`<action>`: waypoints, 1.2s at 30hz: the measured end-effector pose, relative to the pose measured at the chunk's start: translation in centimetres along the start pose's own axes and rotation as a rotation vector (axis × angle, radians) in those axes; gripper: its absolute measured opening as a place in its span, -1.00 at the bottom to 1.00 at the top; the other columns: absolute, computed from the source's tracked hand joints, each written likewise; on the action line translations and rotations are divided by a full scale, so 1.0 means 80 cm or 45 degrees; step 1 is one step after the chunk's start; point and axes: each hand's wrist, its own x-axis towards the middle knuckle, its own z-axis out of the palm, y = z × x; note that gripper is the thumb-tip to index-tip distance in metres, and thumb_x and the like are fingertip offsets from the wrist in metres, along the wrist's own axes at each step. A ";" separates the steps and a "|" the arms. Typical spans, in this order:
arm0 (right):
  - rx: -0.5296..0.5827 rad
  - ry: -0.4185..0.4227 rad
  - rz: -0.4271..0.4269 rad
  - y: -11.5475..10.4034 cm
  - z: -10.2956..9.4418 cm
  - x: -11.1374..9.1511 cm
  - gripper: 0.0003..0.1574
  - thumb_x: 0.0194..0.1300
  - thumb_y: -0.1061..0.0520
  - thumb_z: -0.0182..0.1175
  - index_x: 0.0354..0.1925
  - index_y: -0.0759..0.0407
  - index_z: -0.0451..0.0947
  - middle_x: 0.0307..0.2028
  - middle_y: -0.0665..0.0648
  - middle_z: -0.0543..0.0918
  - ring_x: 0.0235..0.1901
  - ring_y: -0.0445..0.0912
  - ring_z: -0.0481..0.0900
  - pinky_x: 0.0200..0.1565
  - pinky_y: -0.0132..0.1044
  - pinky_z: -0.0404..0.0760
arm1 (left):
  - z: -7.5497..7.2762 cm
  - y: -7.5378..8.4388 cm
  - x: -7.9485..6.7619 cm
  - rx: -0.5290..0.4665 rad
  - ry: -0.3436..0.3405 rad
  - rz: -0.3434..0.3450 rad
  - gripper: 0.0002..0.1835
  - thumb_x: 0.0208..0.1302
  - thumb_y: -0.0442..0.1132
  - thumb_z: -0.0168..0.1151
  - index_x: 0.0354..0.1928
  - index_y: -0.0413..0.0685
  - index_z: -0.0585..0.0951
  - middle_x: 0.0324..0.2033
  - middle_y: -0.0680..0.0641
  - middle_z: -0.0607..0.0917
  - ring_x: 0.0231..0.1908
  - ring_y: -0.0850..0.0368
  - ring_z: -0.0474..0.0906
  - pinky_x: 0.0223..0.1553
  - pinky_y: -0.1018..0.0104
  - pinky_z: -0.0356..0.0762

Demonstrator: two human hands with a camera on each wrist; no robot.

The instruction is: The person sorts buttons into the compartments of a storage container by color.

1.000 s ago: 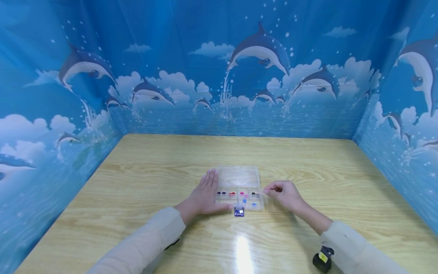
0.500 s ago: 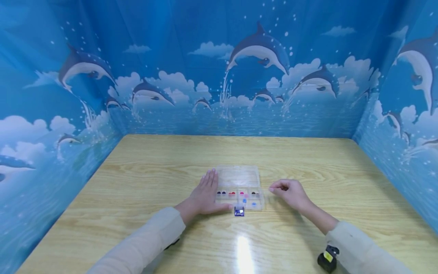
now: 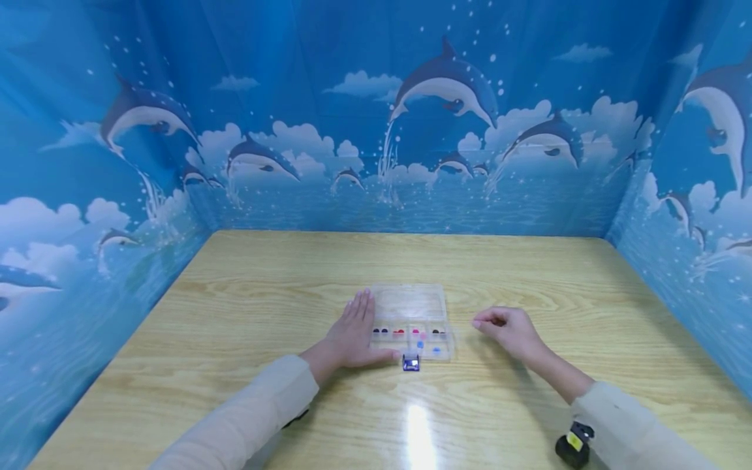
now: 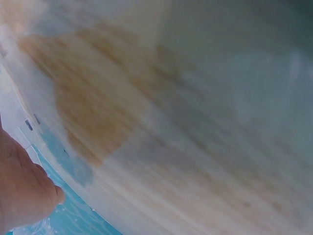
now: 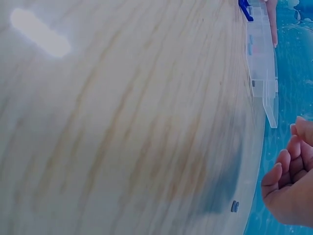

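Observation:
A clear plastic compartment box (image 3: 451, 346) lies on the table with its lid (image 3: 409, 301) folded back. Small black, red, pink and blue pieces sit in its compartments. My left hand (image 3: 354, 336) lies flat along the box's left side, fingers straight and thumb reaching across the front edge. Near that thumb is a dark-blue, clip-like piece (image 3: 411, 363) at the box's front. To the right of the box, my right hand (image 3: 512, 331) has its fingers curled and thumb against the index fingertip; nothing shows between them. The right wrist view shows this hand (image 5: 293, 178) beyond the box's end.
The wood-grain table (image 3: 282, 274) stretches around the box on all sides. A blue dolphin curtain (image 3: 329, 196) closes off the back and both sides. In the right wrist view, a small dark item (image 5: 234, 206) lies near the table's edge.
My right hand has drawn steadily away to the right from the box's right edge, fingertips kept together. The left hand and the box stay where they were.

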 end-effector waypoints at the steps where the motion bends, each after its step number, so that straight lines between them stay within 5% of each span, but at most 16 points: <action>1: -0.003 0.000 -0.005 0.001 -0.001 0.000 -0.73 0.23 0.12 0.21 -0.21 0.33 0.62 -0.31 0.16 0.67 -0.41 -0.26 0.45 -0.42 -0.47 0.48 | 0.000 0.000 0.000 0.000 0.000 0.000 0.23 0.06 0.50 -0.05 0.41 -0.35 -0.21 0.42 -0.30 -0.27 0.44 -0.18 -0.34 0.45 0.06 -0.23; 20: -0.031 0.081 0.016 0.020 -0.016 -0.004 -0.69 0.25 0.11 0.19 -0.14 0.32 0.61 -0.20 0.21 0.66 -0.37 -0.34 0.44 -0.36 -0.48 0.50 | 0.002 -0.001 0.001 0.030 0.017 0.006 0.24 0.05 0.52 -0.08 0.41 -0.35 -0.22 0.42 -0.31 -0.26 0.44 -0.19 -0.31 0.45 0.07 -0.22; 36: -0.082 0.151 -0.043 0.044 -0.034 0.002 -0.61 0.26 0.06 0.19 -0.06 0.32 0.58 -0.34 0.13 0.64 -0.43 -0.39 0.42 -0.43 -0.46 0.47 | 0.003 -0.001 0.001 0.021 0.014 0.002 0.25 0.04 0.52 -0.06 0.41 -0.35 -0.22 0.42 -0.30 -0.27 0.44 -0.18 -0.33 0.45 0.07 -0.23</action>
